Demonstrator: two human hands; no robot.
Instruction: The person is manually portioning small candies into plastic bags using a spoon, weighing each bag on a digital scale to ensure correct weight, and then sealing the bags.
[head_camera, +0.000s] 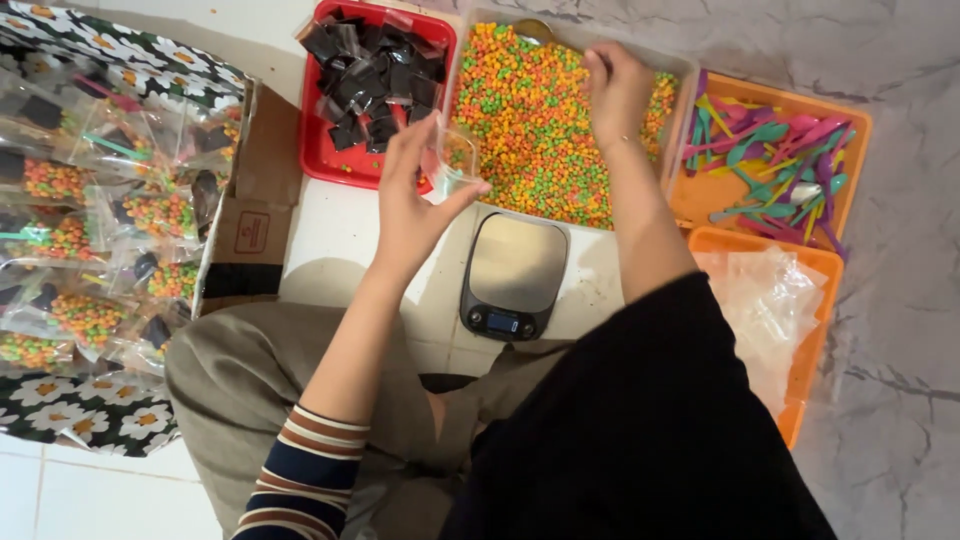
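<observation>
My left hand (412, 200) holds a small clear plastic bag (452, 160) upright over the near left corner of a clear tub (470, 70) filled with orange, green and yellow candy beads (530, 120). My right hand (615, 85) reaches into the far side of that tub with its fingers closed on a scoop handle; the metal scoop bowl (533, 30) shows at the tub's far edge. A small kitchen scale (514, 272) with a steel top sits on the floor just below the tub, with nothing on it.
A red tray (325, 155) of small black packets lies left of the tub. An orange tray of coloured plastic spoons (775, 150) is at right, above an orange tray of clear bags (770, 310). A cardboard box of filled candy bags (100, 230) stands at left.
</observation>
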